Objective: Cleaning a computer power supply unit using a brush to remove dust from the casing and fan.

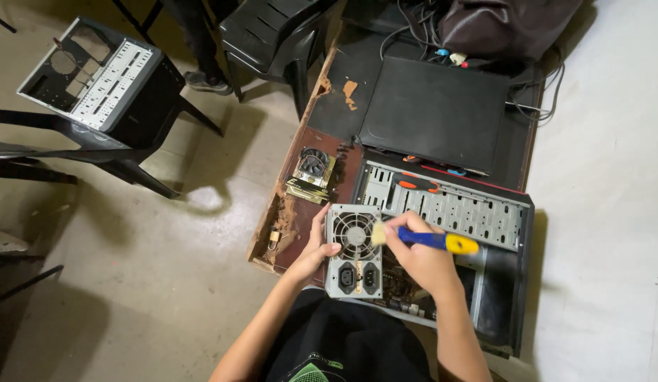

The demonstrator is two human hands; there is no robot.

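Observation:
A grey computer power supply (354, 272) with a round fan grille and two sockets stands on the near edge of an open computer case (485, 219). My left hand (313, 249) grips its left side, thumb resting on the front face. My right hand (419, 256) holds a small paintbrush (431, 241) with a blue and yellow handle; its pale bristles touch the upper right corner of the power supply, beside the fan grille.
The case lies on a worn brown table (301, 152) with a chipped edge. A cooler with a fan (313, 172) and a small padlock (273, 236) lie left of the case, a black side panel (431, 110) behind it. An empty case (95, 74) rests on a black chair at the left.

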